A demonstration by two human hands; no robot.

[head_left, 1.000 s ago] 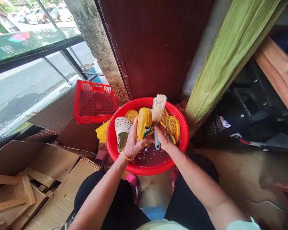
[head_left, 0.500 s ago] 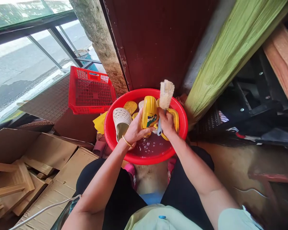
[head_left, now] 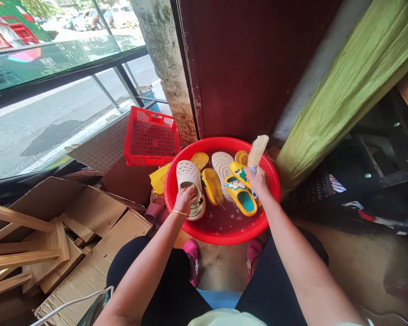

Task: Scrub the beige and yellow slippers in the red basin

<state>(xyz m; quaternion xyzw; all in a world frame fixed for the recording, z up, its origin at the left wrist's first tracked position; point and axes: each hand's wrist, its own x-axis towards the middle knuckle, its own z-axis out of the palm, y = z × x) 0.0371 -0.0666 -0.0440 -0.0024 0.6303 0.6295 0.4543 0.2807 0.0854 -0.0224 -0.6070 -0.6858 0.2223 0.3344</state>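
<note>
A red basin of water holds several shoes. My left hand is over the opening of a cream clog at the basin's left side, fingers curled at it; whether they grip it is unclear. My right hand is closed around the grey handle of a brush, its pale bristles pointing up. Just left of that hand lie yellow clogs, one with a teal insole. Between the hands are a yellow clog with its sole showing and an upturned cream shoe.
Behind the basin at left stands a red plastic crate. Cardboard and wooden pieces lie at the left. A dark red panel rises behind the basin, with a green cloth to its right.
My left hand has let go of the yellow clog and moved left to the cream clog. My right hand still holds the brush, now lower and tilted right. The view has shifted.
</note>
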